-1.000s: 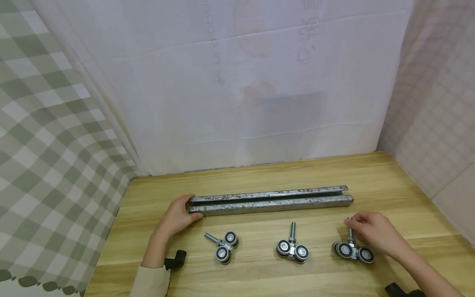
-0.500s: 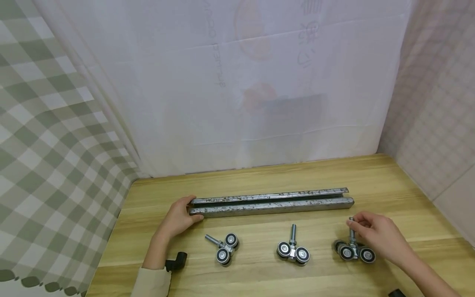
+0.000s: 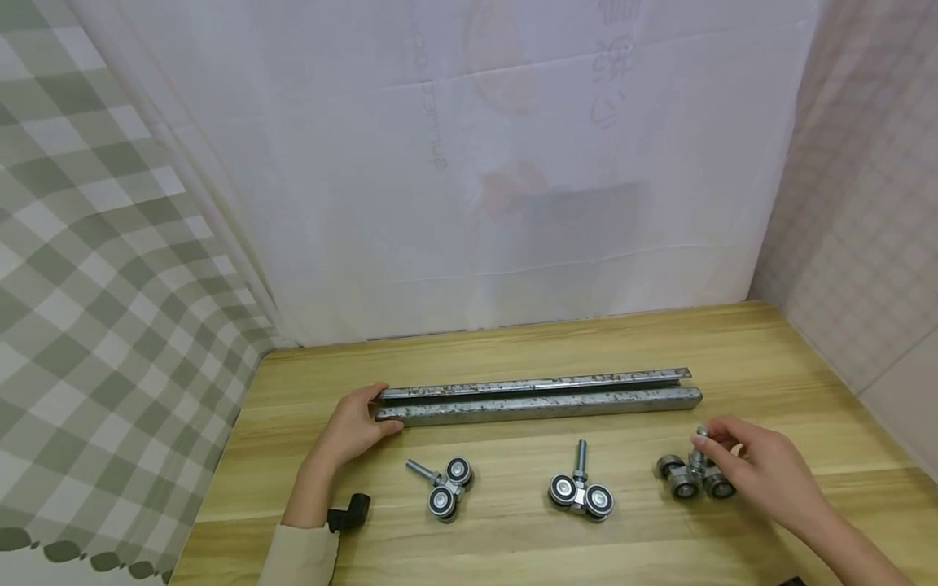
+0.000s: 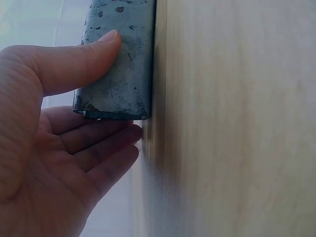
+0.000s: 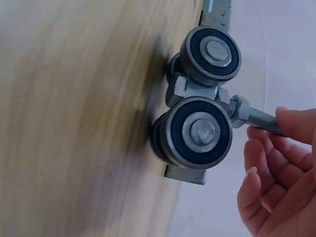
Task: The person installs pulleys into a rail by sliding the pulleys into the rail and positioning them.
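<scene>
A worn steel channel track lies across the table with its slot facing up. My left hand grips its left end; in the left wrist view the thumb presses the near side wall while the fingers reach behind. On the right, my right hand pinches the threaded bolt of a roller trolley between thumb and fingers. The right wrist view shows that trolley's black-sealed wheels close to the tabletop, its bolt pointing up into the hand.
Two similar roller trolleys lie in front of the track: one left of centre, one near the middle. The wooden table ends at a white cloth behind, with checked cloth at the left.
The right-hand trolley has turned from lying on its side to standing more upright on its wheels, its bolt now pointing up. My left hand stays on the track's end.
</scene>
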Tool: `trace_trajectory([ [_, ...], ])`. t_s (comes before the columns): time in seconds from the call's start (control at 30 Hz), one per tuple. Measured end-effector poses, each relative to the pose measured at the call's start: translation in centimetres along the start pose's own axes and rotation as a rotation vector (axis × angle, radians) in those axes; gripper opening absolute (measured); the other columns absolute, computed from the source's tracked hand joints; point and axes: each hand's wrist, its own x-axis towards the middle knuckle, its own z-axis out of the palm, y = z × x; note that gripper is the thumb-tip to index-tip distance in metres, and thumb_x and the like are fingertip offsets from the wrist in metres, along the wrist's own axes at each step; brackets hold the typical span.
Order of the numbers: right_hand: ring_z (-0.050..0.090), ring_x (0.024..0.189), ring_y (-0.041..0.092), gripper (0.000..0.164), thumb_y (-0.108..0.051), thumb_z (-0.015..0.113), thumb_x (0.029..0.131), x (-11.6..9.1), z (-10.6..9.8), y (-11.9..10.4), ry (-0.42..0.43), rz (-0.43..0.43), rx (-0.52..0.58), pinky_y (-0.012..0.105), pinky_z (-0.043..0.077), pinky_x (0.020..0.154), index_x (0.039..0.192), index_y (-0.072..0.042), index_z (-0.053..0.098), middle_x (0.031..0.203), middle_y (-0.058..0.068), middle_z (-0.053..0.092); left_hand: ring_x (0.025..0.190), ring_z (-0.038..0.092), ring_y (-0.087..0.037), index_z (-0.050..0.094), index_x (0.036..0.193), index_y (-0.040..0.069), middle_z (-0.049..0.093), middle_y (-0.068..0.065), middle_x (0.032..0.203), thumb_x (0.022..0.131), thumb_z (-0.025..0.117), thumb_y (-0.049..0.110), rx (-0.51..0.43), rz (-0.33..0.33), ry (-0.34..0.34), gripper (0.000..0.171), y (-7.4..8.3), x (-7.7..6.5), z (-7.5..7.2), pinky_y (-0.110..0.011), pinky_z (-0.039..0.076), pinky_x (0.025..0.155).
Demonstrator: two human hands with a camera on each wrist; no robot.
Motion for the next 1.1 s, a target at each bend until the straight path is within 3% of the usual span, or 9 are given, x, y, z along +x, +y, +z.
trace_trajectory([
  [0.2,0.049,0.064,-0.005,0.014,-0.003,0.083,0.086,-0.4,0.3,0.6,0.075,-0.105,-0.005,0.012,0.038,0.056,0.091,-0.013,0.075,0.077,-0.02,0.066,0.138,0.052,-0.045,0.056,0.147,-0.003,0.059,-0.025,0.145,0.086,0.088,0.018,-0.011,-0.001,0.003,0.071,0.0,0.0,0.2,-0.059,0.041,0.116],
  [0.43,0.046,0.063,-0.005,0.017,0.0,0.085,0.082,-0.7,0.4,0.9,0.102,-0.115,0.002,0.014,0.037,0.053,0.095,-0.007,0.077,0.078,-0.015,0.069,0.137,0.052,-0.045,0.056,0.146,-0.004,0.059,-0.025,0.144,0.086,0.088,0.017,-0.017,0.008,0.003,0.071,-0.2,0.0,0.4,-0.059,0.041,0.116],
  [0.77,0.047,0.061,-0.005,0.021,0.002,0.088,0.077,-0.5,0.5,1.9,0.175,-0.205,0.045,0.013,0.036,0.051,0.092,-0.008,0.078,0.081,-0.023,0.066,0.137,0.052,-0.045,0.056,0.146,-0.004,0.059,-0.025,0.144,0.086,0.088,0.017,-0.019,0.004,0.006,0.071,-0.1,0.0,0.2,-0.06,0.041,0.116],
  [1.1,0.06,0.066,-0.003,0.021,-0.002,0.088,0.077,-0.1,-0.2,2.9,0.193,-0.267,-0.053,0.015,0.048,0.055,0.093,-0.008,0.076,0.079,0.001,0.073,0.136,0.053,-0.045,0.056,0.145,-0.005,0.06,-0.026,0.143,0.086,0.088,0.017,-0.012,0.007,0.011,0.071,-0.1,0.1,0.1,-0.06,0.042,0.115],
])
